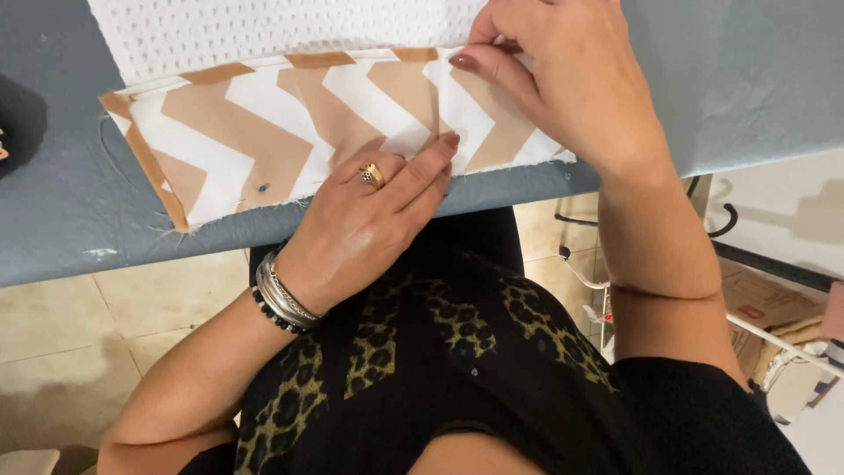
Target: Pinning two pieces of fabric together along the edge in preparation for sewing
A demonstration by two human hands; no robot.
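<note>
The chevron fabric strip (290, 123), tan and white, lies flat on the grey tabletop (70, 220) with its long axis running left to right, its near raw edge just inside the tabletop's front edge. Both hands work at the strip's right end. The left hand (369, 220) rests flat on the strip's near edge, fingers (431, 167) stretched out and pressing down, holding nothing. The right hand (563, 79) sits over the strip's far edge, its fingers narrowed to a pinch on the folded hem there. A white dotted cloth (264, 31) lies beyond the strip. A small blue pin head (263, 187) sits in the strip, left of the left hand.
</note>
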